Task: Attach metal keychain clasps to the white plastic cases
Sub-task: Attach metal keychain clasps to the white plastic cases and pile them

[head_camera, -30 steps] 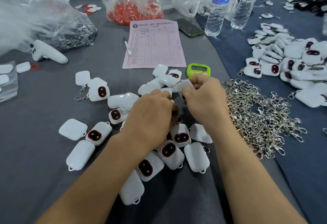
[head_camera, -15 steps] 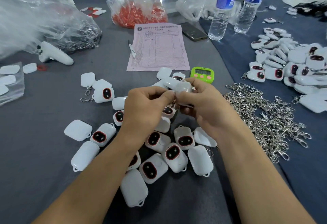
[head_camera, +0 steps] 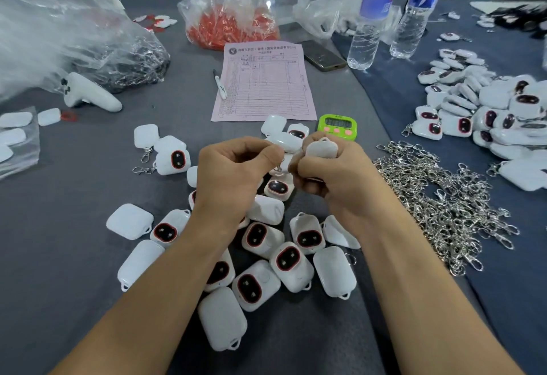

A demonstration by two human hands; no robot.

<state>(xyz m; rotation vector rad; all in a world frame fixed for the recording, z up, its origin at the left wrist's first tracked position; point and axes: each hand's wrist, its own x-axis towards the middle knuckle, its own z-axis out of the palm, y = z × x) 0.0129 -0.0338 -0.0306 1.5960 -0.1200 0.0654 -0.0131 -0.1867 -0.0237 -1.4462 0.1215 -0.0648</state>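
Note:
My right hand [head_camera: 334, 182] grips a white plastic case [head_camera: 322, 148] with its small loop pointing up. Close beside it, my left hand [head_camera: 233, 179] pinches a metal keychain clasp [head_camera: 279, 166], of which only a little shows between thumb and finger. Both hands hover above a scatter of several white cases [head_camera: 257, 256], some face up with red-rimmed dark windows. A heap of silver clasps [head_camera: 444, 200] lies to the right of my right hand. Two cases with clasps attached [head_camera: 165, 152] lie to the left.
A pink form [head_camera: 263, 81] with a pen, a green timer [head_camera: 337, 126], a phone [head_camera: 321, 55] and two water bottles [head_camera: 370, 19] lie beyond. Plastic bags [head_camera: 74, 34] sit far left, a bag of red parts [head_camera: 231, 22] behind. A large pile of cases [head_camera: 488, 111] fills the right.
My hands rose off the table with the case and clasp and came together. The case now stands loop-up in my right hand, and the clasp sits between the hands.

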